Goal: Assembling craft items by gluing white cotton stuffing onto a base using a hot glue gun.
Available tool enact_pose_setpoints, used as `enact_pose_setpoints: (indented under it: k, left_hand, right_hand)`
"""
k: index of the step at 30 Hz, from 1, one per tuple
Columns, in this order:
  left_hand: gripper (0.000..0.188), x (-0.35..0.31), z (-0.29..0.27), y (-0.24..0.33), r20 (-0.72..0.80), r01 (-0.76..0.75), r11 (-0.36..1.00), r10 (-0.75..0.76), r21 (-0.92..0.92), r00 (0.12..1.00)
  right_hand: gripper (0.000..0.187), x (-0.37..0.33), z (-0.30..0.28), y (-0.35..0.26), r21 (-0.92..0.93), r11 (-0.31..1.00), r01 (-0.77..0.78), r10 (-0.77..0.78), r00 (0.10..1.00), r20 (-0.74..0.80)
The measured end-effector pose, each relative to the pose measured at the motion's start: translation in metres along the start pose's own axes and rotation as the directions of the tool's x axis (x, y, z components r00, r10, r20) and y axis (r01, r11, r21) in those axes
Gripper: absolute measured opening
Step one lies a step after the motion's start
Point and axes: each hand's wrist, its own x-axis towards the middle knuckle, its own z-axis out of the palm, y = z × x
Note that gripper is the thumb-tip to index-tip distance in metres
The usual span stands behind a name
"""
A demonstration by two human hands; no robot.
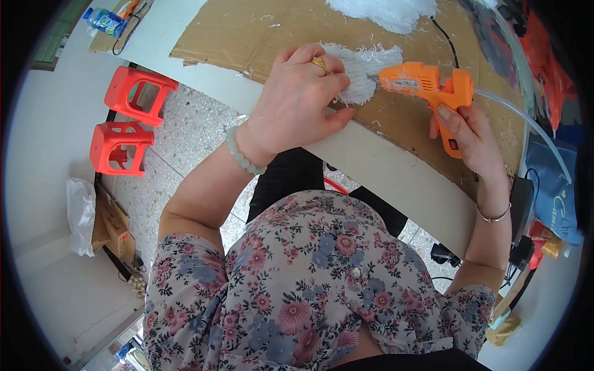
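**Over the cardboard sheet (235, 40), an orange glue gun (427, 82) pointed at a shaggy white textile piece (365, 65)**

From the head camera, the textile piece lay on the cardboard near the edge of the white surface (396, 170), between the person's hands. The left hand (300, 99) covered its left side, fingers curled down, with the thumb apart from the index finger; the fingertips were partly hidden, so whether they pinched the cloth or only pressed on it could not be told. The right hand (475, 137) had its fingers closed around the gun's handle, thumb across the near side. The nozzle hung at the textile's right edge; touching or just above, the view did not settle. A long clear glue stick (531, 112) curved out of the gun's back.

Beyond lay another fluffy white piece (390, 13), with a black cord (444, 38) beside it.

By its look, the textile was light, soft and floppy, its frayed rim apt to shed strands; a flat pinch at a margin well away from the nozzle seemed the sounder hold. The gun looked like stiff plastic, fairly light, though the trailing stick might have tugged at its rear. Its handle was the place to grip, as the nozzle was probably hot.
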Motion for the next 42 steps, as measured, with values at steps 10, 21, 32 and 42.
enact_pose_setpoints:
  k: [10, 21, 32, 42]
  left_hand:
    - [0.027, 0.001, -0.002, -0.001, 0.005, 0.017, 1.0, -0.017, 0.005, 1.0]
    - [0.039, 0.003, -0.003, 0.004, 0.022, 0.039, 0.999, -0.039, 0.018, 0.999]
    - [0.032, 0.012, 0.008, 0.018, -0.06, -0.092, 0.988, 0.1, 0.121, 0.993]
    - [0.011, 0.021, 0.018, 0.01, -0.048, -0.096, 0.988, 0.103, 0.123, 0.994]
  right_hand:
    - [0.028, -0.005, 0.002, -0.01, 0.073, 0.997, 0.018, -0.022, 0.998, 0.063]
    - [0.043, 0.009, -0.003, -0.008, 0.521, 0.82, 0.238, -0.041, 0.932, -0.361]
    - [0.042, 0.068, 0.031, -0.03, 0.698, 0.693, 0.182, 0.053, 0.952, -0.301]
    - [0.038, 0.087, 0.046, 0.0, 0.745, 0.645, 0.168, 0.105, 0.947, -0.305]
